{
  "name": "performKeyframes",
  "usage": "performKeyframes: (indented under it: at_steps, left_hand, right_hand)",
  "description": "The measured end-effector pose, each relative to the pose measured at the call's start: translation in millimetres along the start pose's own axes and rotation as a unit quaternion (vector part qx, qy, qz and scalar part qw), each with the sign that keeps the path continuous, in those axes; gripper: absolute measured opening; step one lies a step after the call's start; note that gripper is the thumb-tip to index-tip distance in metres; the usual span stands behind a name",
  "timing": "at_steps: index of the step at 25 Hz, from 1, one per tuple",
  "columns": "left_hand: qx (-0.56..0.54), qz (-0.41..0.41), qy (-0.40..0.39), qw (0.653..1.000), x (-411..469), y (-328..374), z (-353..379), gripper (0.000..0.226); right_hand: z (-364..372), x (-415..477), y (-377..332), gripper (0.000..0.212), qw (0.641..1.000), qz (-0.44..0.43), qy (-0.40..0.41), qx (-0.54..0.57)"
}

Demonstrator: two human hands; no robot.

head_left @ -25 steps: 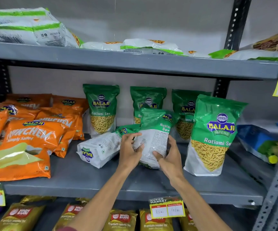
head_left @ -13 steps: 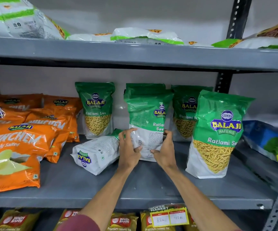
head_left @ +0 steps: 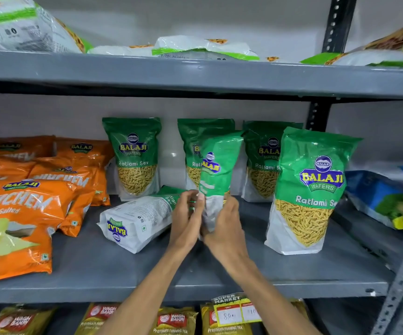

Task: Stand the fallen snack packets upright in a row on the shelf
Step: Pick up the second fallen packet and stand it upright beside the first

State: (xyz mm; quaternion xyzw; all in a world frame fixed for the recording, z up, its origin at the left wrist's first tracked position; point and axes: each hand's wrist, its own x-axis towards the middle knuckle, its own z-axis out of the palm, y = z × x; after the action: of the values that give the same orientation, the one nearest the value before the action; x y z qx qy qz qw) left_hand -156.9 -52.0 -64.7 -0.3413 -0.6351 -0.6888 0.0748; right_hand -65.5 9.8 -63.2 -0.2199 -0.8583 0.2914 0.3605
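A green and white Ratlami Sev packet (head_left: 216, 170) is held upright above the grey shelf (head_left: 161, 269), turned almost edge-on to me. My left hand (head_left: 186, 218) and my right hand (head_left: 223, 226) both grip its lower white part. Another packet of the same kind (head_left: 135, 221) lies on its side just left of my hands, its back facing up. Three more (head_left: 135, 155) (head_left: 193, 141) (head_left: 264, 160) stand against the back wall, and a fourth (head_left: 309, 189) stands further forward on the right.
Orange Crunchem packets (head_left: 21, 213) are piled on the shelf's left part. A blue packet (head_left: 384, 197) lies at the right by the slotted post (head_left: 398, 293). White and green bags (head_left: 202, 47) lie on the upper shelf. Tea packets (head_left: 173, 320) and a price tag (head_left: 234, 313) sit below.
The held packet has been turned about its upright axis, from showing its back to nearly edge-on. Both hands stayed on its lower part.
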Motion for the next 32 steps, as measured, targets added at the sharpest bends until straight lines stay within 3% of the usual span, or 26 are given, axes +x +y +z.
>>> performKeyframes:
  at_steps: [2, 5, 7, 9, 11, 13, 15, 16, 18, 21, 26, 32]
  left_hand:
    - [-0.078, -0.081, -0.037, 0.993, 1.6, 5.0, -4.9, 0.047]
    - [-0.07, -0.186, -0.056, 0.978, 15.7, 14.8, -14.8, 0.046]
    - [-0.055, -0.193, -0.049, 0.978, 27.0, 15.9, -19.7, 0.037]
    - [-0.018, -0.174, -0.033, 0.984, 35.0, 14.1, -21.8, 0.03]
    - [0.0, -0.175, -0.028, 0.984, 38.7, 14.7, -19.5, 0.035]
    - [0.028, -0.174, -0.022, 0.984, 41.5, 13.5, -13.1, 0.039]
    - [0.038, -0.164, -0.003, 0.986, 41.9, 8.7, -7.6, 0.04]
    - [0.042, -0.156, 0.002, 0.987, 41.1, 4.5, -5.7, 0.04]
    - [0.063, -0.14, 0.004, 0.988, 35.7, -0.5, -3.3, 0.042]
    - [0.086, -0.122, 0.002, 0.989, 29.7, -1.7, -3.1, 0.041]
    - [0.122, -0.117, -0.012, 0.986, 20.0, 2.7, -5.6, 0.029]
    - [0.105, -0.118, -0.035, 0.987, 1.5, 9.7, -6.1, 0.046]
  right_hand:
    - [7.8, -12.1, -13.5, 0.079, 0.997, -0.046, -0.058, -0.009]
    - [13.9, -15.3, -22.8, 0.065, 0.982, -0.118, -0.14, 0.037]
    - [9.9, -9.6, -18.2, 0.049, 0.977, -0.118, -0.16, 0.075]
    - [2.0, -2.8, -8.9, 0.034, 0.99, -0.087, -0.066, 0.093]
    - [-6.6, 6.5, 6.4, 0.025, 0.989, -0.064, 0.1, 0.092]
    - [-13.9, 15.1, 20.9, 0.052, 0.98, -0.015, 0.18, 0.088]
    - [-19.8, 24.2, 32.1, 0.081, 0.978, 0.057, 0.105, 0.171]
    - [-20.0, 26.9, 35.7, 0.079, 0.971, 0.08, 0.054, 0.219]
    - [-17.6, 31.8, 44.0, 0.05, 0.966, 0.095, 0.0, 0.239]
    - [-15.4, 34.1, 48.9, 0.035, 0.969, 0.091, -0.006, 0.231]
    - [-24.1, 27.8, 47.5, 0.045, 0.97, 0.09, -0.037, 0.224]
    - [-37.3, 11.1, 48.1, 0.051, 0.972, 0.087, -0.046, 0.213]
